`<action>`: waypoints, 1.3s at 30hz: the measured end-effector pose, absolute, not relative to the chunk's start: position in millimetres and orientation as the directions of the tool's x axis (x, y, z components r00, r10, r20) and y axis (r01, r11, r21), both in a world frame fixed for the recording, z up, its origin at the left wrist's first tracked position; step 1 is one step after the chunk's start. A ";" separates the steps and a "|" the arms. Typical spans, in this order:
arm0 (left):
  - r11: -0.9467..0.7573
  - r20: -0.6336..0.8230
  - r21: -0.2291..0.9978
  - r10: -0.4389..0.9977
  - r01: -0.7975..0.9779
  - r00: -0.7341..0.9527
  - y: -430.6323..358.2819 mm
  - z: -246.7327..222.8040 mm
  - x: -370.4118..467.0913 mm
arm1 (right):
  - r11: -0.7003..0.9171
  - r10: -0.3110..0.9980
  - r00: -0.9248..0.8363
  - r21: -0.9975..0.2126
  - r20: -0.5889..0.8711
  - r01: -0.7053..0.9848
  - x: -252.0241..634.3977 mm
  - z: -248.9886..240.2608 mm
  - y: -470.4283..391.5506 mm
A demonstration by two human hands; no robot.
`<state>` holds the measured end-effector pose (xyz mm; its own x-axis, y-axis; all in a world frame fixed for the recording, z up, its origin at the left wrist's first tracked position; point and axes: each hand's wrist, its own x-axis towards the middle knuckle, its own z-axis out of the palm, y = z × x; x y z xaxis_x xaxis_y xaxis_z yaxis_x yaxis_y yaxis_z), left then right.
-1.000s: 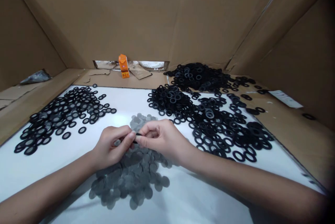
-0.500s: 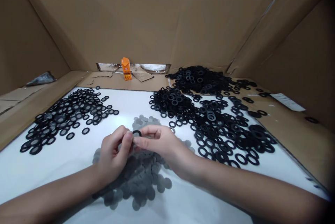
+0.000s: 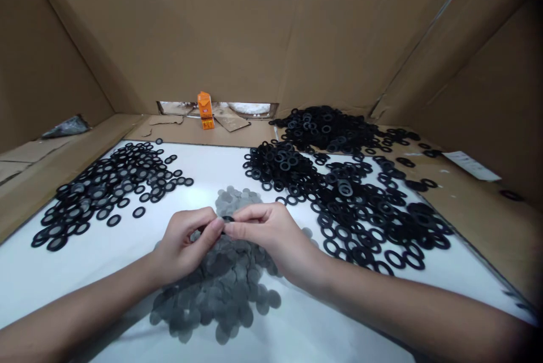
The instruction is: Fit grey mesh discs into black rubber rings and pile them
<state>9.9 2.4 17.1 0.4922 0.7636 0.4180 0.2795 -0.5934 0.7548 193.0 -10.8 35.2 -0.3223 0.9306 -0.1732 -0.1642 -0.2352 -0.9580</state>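
Between both hands, above the white board, is a black rubber ring (image 3: 228, 219), mostly covered by fingertips. My left hand (image 3: 189, 238) pinches its left side with thumb and forefinger. The thumb and fingers of my right hand (image 3: 271, 230) grip the right side. Whether a disc sits inside the ring is hidden now. Below the hands lies a spread pile of thin grey mesh discs (image 3: 224, 295). At the left is a heap of black rings with grey discs in them (image 3: 123, 176). Loose black rings (image 3: 356, 204) are heaped at the right.
Cardboard walls (image 3: 212, 29) surround the white board (image 3: 46, 278). Another mound of black rings (image 3: 326, 125) lies behind it. A small orange carton (image 3: 205, 109) stands by a slot in the back wall. A paper slip (image 3: 472, 165) lies at the right, a plastic bag (image 3: 67, 126) at the left.
Both hands have shifted slightly right and closed nearer together. The ring has tipped flatter; the grey disc seen in it before is now out of sight.
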 end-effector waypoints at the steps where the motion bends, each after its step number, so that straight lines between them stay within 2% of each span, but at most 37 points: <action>1: -0.601 0.421 0.745 0.760 0.289 0.495 2.0 17.6 9.4 | -0.230 0.932 -0.321 -0.960 -0.170 -0.158 193.3 35.2 -10.9; 4: -0.594 0.413 0.744 0.770 0.308 0.487 1.4 20.0 7.9 | -0.230 0.926 -0.331 -0.965 -0.178 -0.124 194.2 36.9 -9.2; 6: -0.540 0.374 0.789 0.801 0.294 0.468 1.2 19.9 8.0 | -0.225 0.921 -0.344 -0.970 -0.183 -0.087 194.6 38.4 -7.2; 10: -0.273 0.176 0.945 0.887 0.178 0.427 0.9 12.1 11.7 | -0.176 0.921 -0.359 -0.984 -0.151 -0.038 194.9 37.5 -5.0; 13: -0.160 0.095 0.980 0.895 0.116 0.435 0.7 7.7 13.8 | -0.188 0.915 -0.364 -0.982 -0.171 -0.012 195.3 36.6 -5.1; 16: -0.292 0.190 0.936 0.888 0.196 0.418 -0.7 10.8 13.5 | -0.195 0.910 -0.368 -0.980 -0.193 0.032 195.7 38.8 -5.1; 19: -0.510 0.360 0.807 0.825 0.299 0.437 -1.7 16.9 12.8 | -0.227 0.895 -0.384 -0.973 -0.228 0.047 196.4 41.6 -4.3; 21: -0.568 0.399 0.754 0.795 0.330 0.457 -0.7 19.1 12.7 | -0.240 0.891 -0.391 -0.970 -0.231 0.026 197.6 41.8 -3.2; 28: -0.423 0.246 0.880 0.793 0.214 0.558 6.9 14.5 11.7 | -0.194 0.903 -0.404 -0.978 -0.145 -0.082 201.9 37.1 -1.5; 32: -0.435 0.256 0.879 0.774 0.193 0.579 8.5 16.0 10.6 | -0.193 0.931 -0.332 -0.976 -0.150 -0.099 200.2 37.4 -3.0; 35: -0.481 0.254 0.848 0.738 0.224 0.625 10.8 19.7 8.7 | -0.191 0.928 -0.345 -0.975 -0.141 -0.116 198.0 38.8 -4.1; 39: -0.498 0.247 0.823 0.747 0.274 0.617 12.8 22.6 6.7 | -0.150 0.906 -0.397 -0.988 -0.146 0.019 196.4 35.9 -5.1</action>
